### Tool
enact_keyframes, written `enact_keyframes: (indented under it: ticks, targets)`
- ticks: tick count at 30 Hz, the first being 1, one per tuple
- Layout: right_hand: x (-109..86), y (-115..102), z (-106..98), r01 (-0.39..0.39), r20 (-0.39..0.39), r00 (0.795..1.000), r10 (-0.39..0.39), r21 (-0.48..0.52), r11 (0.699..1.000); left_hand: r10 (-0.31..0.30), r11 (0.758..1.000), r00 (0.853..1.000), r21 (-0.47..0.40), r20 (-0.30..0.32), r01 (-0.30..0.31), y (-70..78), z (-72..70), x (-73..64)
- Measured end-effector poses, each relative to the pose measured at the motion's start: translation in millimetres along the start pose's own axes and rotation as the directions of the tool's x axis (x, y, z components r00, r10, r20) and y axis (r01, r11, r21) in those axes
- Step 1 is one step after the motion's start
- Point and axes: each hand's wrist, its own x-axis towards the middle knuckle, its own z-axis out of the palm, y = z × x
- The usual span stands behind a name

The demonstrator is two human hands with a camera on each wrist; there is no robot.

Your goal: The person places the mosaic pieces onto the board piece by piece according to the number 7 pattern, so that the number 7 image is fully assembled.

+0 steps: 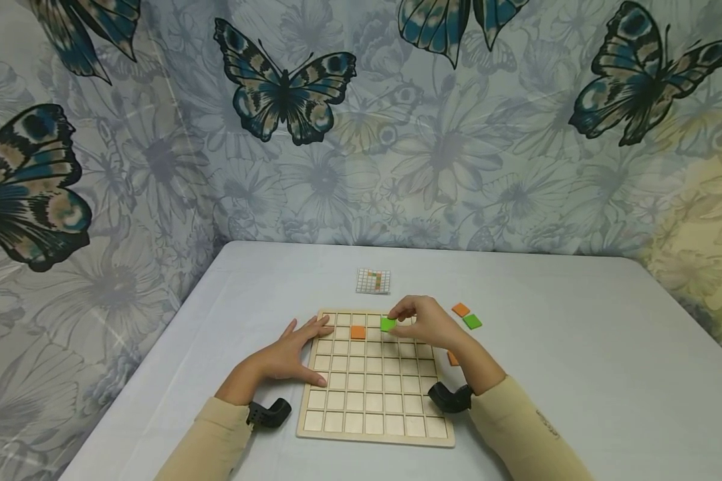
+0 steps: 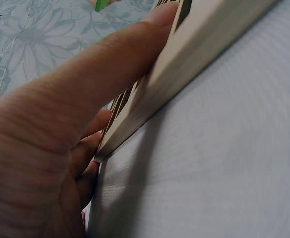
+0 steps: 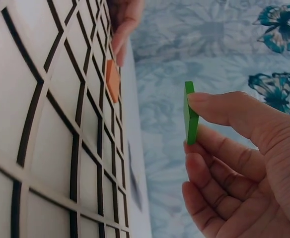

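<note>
A wooden grid board (image 1: 355,403) lies flat on the table, an orange square tile (image 1: 357,332) set in one of its upper cells. My right hand (image 1: 422,322) pinches a green square tile (image 3: 189,114) between thumb and fingers; in the right wrist view it is held on edge, apart from the board. With fingers spread and straight, my left hand (image 1: 289,354) rests on the board's left side. Its thumb (image 2: 152,29) lies over the rim in the left wrist view, the other fingers along the same edge farther up.
Beyond the board lies a small card (image 1: 373,281) printed with a grid and coloured squares. Right of the board are a loose orange tile (image 1: 460,309), a green tile (image 1: 472,321) and another orange tile (image 1: 453,359) partly hidden by the right forearm. A butterfly-patterned cloth hangs behind the table.
</note>
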Motion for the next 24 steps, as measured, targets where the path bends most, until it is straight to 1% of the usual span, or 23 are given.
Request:
enact_keyframes:
  ticks: [7,12,20,24]
  targets:
    - [12.0,-1.7,7.9,-0.020,0.013,1.000,0.020,0.050,0.999,-0.006,1.000,1.000,-0.003,0.006,0.006,1.0,-0.4,-0.3]
    - [18.7,1.2,14.0,-0.029,0.027,0.999,0.028,0.061,0.998,-0.002,1.000,1.000,0.000,0.003,0.002,1.2,-0.4,0.1]
    - [23.9,7.1,23.0,-0.050,0.041,0.998,0.047,0.078,0.996,-0.009,1.000,1.000,-0.004,0.004,0.009,2.5,-1.5,-0.2]
    - [24.6,11.1,27.0,-0.063,0.061,0.996,0.057,0.097,0.993,-0.013,1.000,1.000,-0.011,0.008,0.013,3.3,-1.8,-0.2]
